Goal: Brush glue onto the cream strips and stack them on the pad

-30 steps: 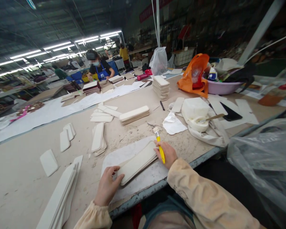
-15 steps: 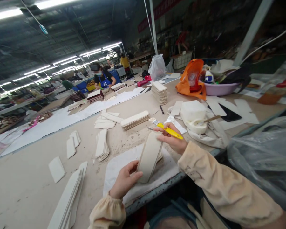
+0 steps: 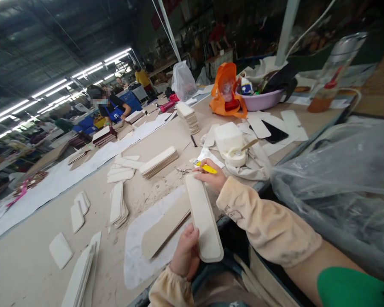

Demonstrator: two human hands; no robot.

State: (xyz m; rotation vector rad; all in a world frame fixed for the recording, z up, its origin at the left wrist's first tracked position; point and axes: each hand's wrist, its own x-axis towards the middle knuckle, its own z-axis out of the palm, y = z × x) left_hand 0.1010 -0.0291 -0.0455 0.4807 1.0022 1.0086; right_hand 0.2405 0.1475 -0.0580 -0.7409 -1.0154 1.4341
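Note:
My left hand (image 3: 186,251) grips the lower left edge of a long cream panel (image 3: 205,221) with rounded corners. My right hand (image 3: 216,179) pinches the panel's upper end and also holds a yellow-handled brush (image 3: 207,167), its bristles partly hidden. The panel is tilted over the table's near edge. Left of it, a stack of similar panels (image 3: 163,228) lies on a white sheet (image 3: 132,260). Small metal snips (image 3: 181,171) lie just beyond my right hand.
Several panel stacks (image 3: 160,161) and loose pieces (image 3: 60,250) spread over the table. To the right are a white tub (image 3: 228,138) with a stick, a black phone (image 3: 277,131), an orange bag (image 3: 219,106), a purple basin (image 3: 264,101) and a bottle (image 3: 323,98). A co-worker (image 3: 113,106) works across the table.
The panel has moved off the stack toward my body and turned, uncovering the stack on the sheet. Both hands moved with it. The view has shifted to the right.

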